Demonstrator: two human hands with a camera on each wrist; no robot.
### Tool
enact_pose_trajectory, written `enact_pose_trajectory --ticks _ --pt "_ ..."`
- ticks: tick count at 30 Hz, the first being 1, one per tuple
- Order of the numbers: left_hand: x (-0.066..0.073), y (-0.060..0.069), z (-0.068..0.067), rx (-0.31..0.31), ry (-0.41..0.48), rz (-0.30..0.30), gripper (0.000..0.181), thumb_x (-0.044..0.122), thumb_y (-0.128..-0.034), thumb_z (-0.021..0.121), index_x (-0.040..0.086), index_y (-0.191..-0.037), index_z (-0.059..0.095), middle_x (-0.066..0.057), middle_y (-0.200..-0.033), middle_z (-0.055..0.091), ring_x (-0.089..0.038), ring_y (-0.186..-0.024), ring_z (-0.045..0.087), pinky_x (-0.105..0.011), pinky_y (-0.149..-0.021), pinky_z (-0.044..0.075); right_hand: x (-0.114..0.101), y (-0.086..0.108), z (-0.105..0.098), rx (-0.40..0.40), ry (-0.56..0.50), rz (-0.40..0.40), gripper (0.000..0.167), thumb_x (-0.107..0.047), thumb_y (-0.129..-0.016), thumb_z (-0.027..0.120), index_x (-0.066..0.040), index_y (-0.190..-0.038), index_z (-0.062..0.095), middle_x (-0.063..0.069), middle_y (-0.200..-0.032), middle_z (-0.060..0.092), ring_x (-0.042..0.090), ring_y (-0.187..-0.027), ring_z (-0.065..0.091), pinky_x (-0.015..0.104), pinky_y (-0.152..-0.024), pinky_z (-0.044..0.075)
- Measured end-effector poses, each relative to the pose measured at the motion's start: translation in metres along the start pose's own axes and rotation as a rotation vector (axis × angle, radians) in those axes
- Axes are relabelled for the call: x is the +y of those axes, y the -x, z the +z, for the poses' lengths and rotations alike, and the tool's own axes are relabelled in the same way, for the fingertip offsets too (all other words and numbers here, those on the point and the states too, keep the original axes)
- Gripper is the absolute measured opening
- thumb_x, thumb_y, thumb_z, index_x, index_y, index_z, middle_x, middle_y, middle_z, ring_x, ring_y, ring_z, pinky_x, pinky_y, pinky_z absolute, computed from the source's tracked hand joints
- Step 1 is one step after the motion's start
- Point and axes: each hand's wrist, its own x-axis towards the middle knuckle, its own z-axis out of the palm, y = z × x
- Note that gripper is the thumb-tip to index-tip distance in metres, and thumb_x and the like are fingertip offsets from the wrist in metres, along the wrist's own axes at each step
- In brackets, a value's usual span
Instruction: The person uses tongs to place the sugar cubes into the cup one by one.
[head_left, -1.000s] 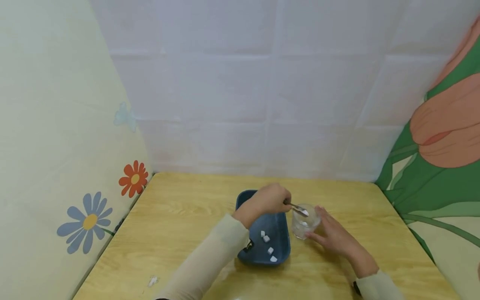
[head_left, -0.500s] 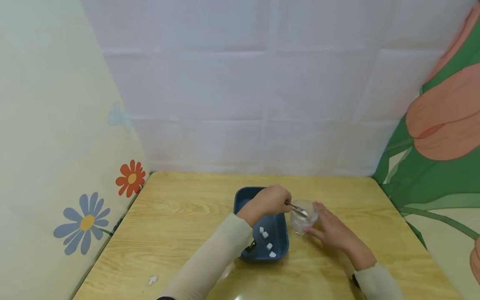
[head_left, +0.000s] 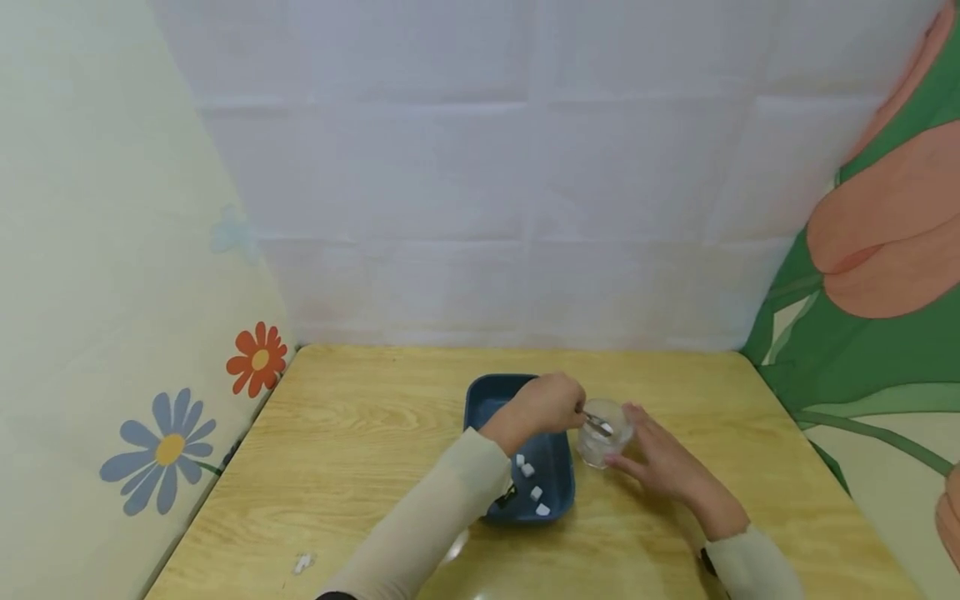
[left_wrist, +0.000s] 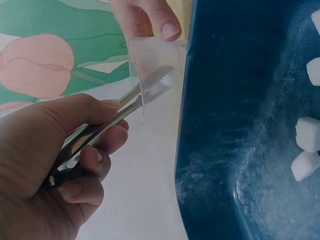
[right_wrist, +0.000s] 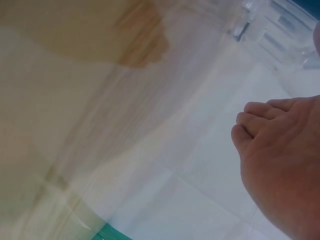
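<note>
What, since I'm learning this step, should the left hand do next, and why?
Probably loosen the tongs to drop the white cube: the left hand holds their tips inside the glass, the cube between them, and the right hand holds the glass.

White backdrop (head_left: pixel 420 183), red flower (head_left: pixel 259 360), wooden table (head_left: pixel 360 442)

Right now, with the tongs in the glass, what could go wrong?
The tongs might knock over the glass if the right hand lets go. The cube at the tongs' tips might slip if the left hand loosens. The left sleeve over the tray might bump it.
</note>
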Motion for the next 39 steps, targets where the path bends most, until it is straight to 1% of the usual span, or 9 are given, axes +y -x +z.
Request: enact_pose_trajectory --ticks 8,14,18,20,23,26,32,35,39 --pt "-0.003 0.002 -0.007 0.002 0.022 -0.063 0.015 0.031 -0.0969 0.07 0.019 -0.092 0.078 0.01 -0.081 0.069 -0.004 -0.067 0.058 -0.022 -0.063 0.05 -0.006 -0.01 -0.003 -0.011 0.034 -0.016 0.095 -0.048 -0.095 0.068 0.015 -0.152 0.024 0.037 -0.157 0.026 0.054 -0.145 0.024 0.067 -0.112 0.026" --pt "-0.004 0.004 -0.004 -0.007 0.072 -0.07 0.017 0.033 -0.0971 0.07 0.019 -0.091 0.078 0.011 -0.076 0.067 -0.004 -0.062 0.056 -0.022 -0.058 0.047 -0.006 -0.007 0.0 -0.009 0.017 -0.018 0.092 -0.042 -0.094 0.071 0.016 -0.151 0.027 0.038 -0.155 0.029 0.056 -0.143 0.025 0.069 -0.111 0.027" --pt "-0.009 0.011 -0.006 0.013 0.118 -0.083 0.017 0.032 -0.0993 0.066 0.021 -0.092 0.076 0.011 -0.071 0.063 -0.006 -0.059 0.053 -0.024 -0.056 0.044 -0.004 -0.007 0.003 -0.024 0.006 0.002 0.093 -0.045 -0.095 0.069 0.015 -0.152 0.026 0.036 -0.157 0.027 0.054 -0.145 0.024 0.067 -0.113 0.025" --pt "-0.013 0.018 -0.011 0.034 0.154 -0.074 0.017 0.032 -0.1007 0.064 0.02 -0.095 0.075 0.011 -0.074 0.064 -0.006 -0.06 0.054 -0.025 -0.056 0.045 -0.004 -0.007 0.004 -0.032 0.003 0.012 0.095 -0.047 -0.095 0.068 0.015 -0.152 0.025 0.036 -0.157 0.026 0.054 -0.146 0.023 0.066 -0.113 0.024" --pt "-0.023 0.031 -0.021 0.074 0.209 -0.045 0.019 0.033 -0.1016 0.063 0.019 -0.104 0.075 0.01 -0.086 0.069 -0.003 -0.067 0.059 -0.024 -0.063 0.049 -0.003 -0.007 0.004 -0.041 -0.001 0.028 0.098 -0.049 -0.095 0.067 0.016 -0.152 0.023 0.037 -0.158 0.024 0.054 -0.146 0.021 0.067 -0.113 0.023" --pt "-0.034 0.046 -0.03 0.112 0.223 -0.033 0.02 0.033 -0.1014 0.063 0.018 -0.107 0.075 0.008 -0.092 0.071 -0.003 -0.073 0.061 -0.025 -0.068 0.051 -0.004 -0.006 0.003 -0.041 -0.003 0.039 0.098 -0.049 -0.095 0.067 0.016 -0.153 0.022 0.037 -0.158 0.023 0.054 -0.147 0.021 0.066 -0.114 0.023" --pt "-0.054 0.074 -0.042 0.162 0.228 -0.021 0.017 0.032 -0.1007 0.065 0.018 -0.099 0.074 0.009 -0.078 0.066 -0.005 -0.062 0.056 -0.028 -0.062 0.047 -0.005 -0.005 -0.002 -0.019 0.013 0.029 0.098 -0.049 -0.095 0.068 0.017 -0.152 0.023 0.037 -0.157 0.025 0.054 -0.146 0.022 0.067 -0.113 0.024" --pt "-0.062 0.086 -0.042 0.174 0.228 -0.007 0.018 0.03 -0.1007 0.065 0.017 -0.094 0.074 0.008 -0.07 0.061 -0.005 -0.057 0.05 -0.028 -0.061 0.044 -0.005 -0.004 -0.001 -0.023 0.017 0.03 0.099 -0.05 -0.095 0.067 0.017 -0.152 0.023 0.037 -0.157 0.024 0.054 -0.146 0.022 0.067 -0.113 0.024" --pt "-0.072 0.099 -0.039 0.186 0.226 -0.01 0.017 0.03 -0.1002 0.066 0.016 -0.094 0.075 0.007 -0.071 0.064 -0.004 -0.057 0.052 -0.029 -0.063 0.047 -0.005 -0.004 0.0 -0.024 0.015 0.036 0.099 -0.05 -0.094 0.067 0.017 -0.152 0.022 0.037 -0.158 0.023 0.054 -0.146 0.021 0.067 -0.113 0.023"
